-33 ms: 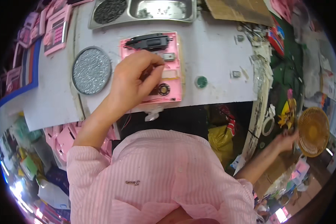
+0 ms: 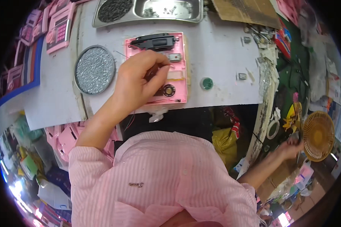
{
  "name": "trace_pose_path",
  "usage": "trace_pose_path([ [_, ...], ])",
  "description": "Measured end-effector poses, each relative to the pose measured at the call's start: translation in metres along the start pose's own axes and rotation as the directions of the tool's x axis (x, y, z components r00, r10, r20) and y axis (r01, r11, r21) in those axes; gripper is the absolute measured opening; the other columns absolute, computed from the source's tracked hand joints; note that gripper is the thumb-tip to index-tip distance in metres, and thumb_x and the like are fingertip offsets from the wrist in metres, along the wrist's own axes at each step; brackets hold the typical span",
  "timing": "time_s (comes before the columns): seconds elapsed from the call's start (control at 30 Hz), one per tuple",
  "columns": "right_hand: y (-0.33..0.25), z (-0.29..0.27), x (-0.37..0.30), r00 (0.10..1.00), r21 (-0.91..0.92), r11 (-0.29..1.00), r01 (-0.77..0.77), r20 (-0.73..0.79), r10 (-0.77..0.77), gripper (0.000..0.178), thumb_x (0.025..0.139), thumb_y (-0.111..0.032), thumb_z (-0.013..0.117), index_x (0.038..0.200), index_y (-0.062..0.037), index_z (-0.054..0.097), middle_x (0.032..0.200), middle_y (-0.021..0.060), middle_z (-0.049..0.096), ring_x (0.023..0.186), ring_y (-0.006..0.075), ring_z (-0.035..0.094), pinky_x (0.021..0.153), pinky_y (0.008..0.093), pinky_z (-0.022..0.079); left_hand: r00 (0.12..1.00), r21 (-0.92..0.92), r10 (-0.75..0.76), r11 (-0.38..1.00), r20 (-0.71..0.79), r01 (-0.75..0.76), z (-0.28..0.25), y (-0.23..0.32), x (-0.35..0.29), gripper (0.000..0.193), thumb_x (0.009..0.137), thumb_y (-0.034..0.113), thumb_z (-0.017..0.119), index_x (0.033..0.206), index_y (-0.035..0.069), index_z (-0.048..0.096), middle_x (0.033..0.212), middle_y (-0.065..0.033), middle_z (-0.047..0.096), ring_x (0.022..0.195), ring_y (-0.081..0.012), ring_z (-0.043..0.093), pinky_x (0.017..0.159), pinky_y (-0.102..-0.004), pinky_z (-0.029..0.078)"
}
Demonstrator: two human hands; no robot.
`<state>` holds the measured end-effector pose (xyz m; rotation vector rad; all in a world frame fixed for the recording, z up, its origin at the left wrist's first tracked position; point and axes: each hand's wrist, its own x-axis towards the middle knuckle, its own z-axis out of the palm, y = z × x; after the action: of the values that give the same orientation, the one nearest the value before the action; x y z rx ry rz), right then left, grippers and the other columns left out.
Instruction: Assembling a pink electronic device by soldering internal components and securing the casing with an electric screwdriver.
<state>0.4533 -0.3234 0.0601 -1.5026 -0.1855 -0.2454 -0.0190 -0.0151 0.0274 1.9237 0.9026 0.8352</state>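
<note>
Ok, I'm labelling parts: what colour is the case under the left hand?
The case is pink, as the head view shows.

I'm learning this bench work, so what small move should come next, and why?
Perhaps bring the right hand in to steady the pink casing: the left hand alone is curled over it, while the right is out by the round amber basket.

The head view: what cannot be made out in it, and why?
All in the head view:
What the left hand pinches, if anything: its own fingers hide it.
The pink case, middle left part: covered by that hand.
Whether the right hand grips the basket: small and blurred.
The steel tray, far side: cut off by the upper edge.
</note>
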Motion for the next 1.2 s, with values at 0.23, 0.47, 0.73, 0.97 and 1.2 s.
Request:
trace_pose_path([
  [0.23, -0.013, 0.019, -0.057, 0.831, 0.443, 0.802, -0.4, 0.545, 0.113, 0.023, 0.093, -0.019, 0.059, 0.109, -0.0032, 0.062, 0.076, 0.0041, 0.047, 0.068, 0.0136, 0.042, 0.051, 0.0265, 0.031, 0.941, 0.353, 0.328, 0.874, 0.08, -0.335, 0.009, -0.017, 0.01, 0.017, 0.081, 0.009, 0.074, 0.096, 0.008, 0.066, 0.109, -0.0032, 0.069, 0.101, -0.0246, 0.061, 0.085, -0.04, 0.047],
  [0.47, 0.001, 0.096, -0.109, 0.652, 0.392, 0.823, -0.412, 0.758, -0.035, 0.036, 0.096, -0.021, 0.057, 0.126, -0.0015, 0.06, 0.08, 0.0081, 0.055, 0.072, 0.013, 0.048, 0.057, 0.0245, 0.036, 0.902, 0.477, 0.382, 0.766, 0.202, -0.431, 0.012, -0.023, 0.006, 0.021, 0.078, 0.007, 0.076, 0.097, 0.007, 0.067, 0.115, -0.0044, 0.072, 0.101, -0.0282, 0.063, 0.087, -0.0409, 0.048],
  [0.73, -0.004, 0.157, -0.207, 0.415, 0.171, 0.904, -0.391, 0.91, 0.007, 0.053, 0.094, -0.03, 0.069, 0.131, 0.0047, 0.054, 0.08, 0.0164, 0.066, 0.061, 0.0188, 0.058, 0.052, 0.0285, 0.045, 0.997, 0.163, 0.07, 0.984, 0.016, -0.071, 0.003, -0.004, 0.013, 0.011, 0.083, 0.008, 0.076, 0.091, 0.006, 0.07, 0.086, -0.0062, 0.068, 0.08, -0.026, 0.062, 0.08, -0.0355, 0.047],
  [0.97, -0.014, 0.17, -0.238, 0.306, 0.06, 0.99, -0.128, 0.952, -0.019, 0.032, 0.082, 0.003, 0.078, 0.112, 0.0059, 0.067, 0.098, 0.0114, 0.071, 0.078, 0.0081, 0.061, 0.071, 0.0193, 0.046, 0.966, 0.443, 0.251, 0.875, -0.062, -0.198, 0.015, -0.008, 0.015, 0.012, 0.079, 0.011, 0.079, 0.087, 0.01, 0.069, 0.082, -0.0002, 0.066, 0.082, -0.0219, 0.06, 0.083, -0.037, 0.039],
  [1.2, -0.009, 0.176, -0.242, 0.249, 0.171, 0.985, 0.035, 0.953, -0.174, 0.027, 0.084, 0.002, 0.077, 0.109, 0.0043, 0.066, 0.074, 0.0028, 0.059, 0.061, 0.0054, 0.044, 0.055, 0.0214, 0.032, 0.946, 0.572, 0.32, 0.785, -0.048, -0.237, 0.02, -0.014, 0.016, 0.016, 0.075, 0.015, 0.081, 0.081, 0.013, 0.067, 0.079, 0.0023, 0.064, 0.083, -0.0204, 0.058, 0.084, -0.0404, 0.034],
])
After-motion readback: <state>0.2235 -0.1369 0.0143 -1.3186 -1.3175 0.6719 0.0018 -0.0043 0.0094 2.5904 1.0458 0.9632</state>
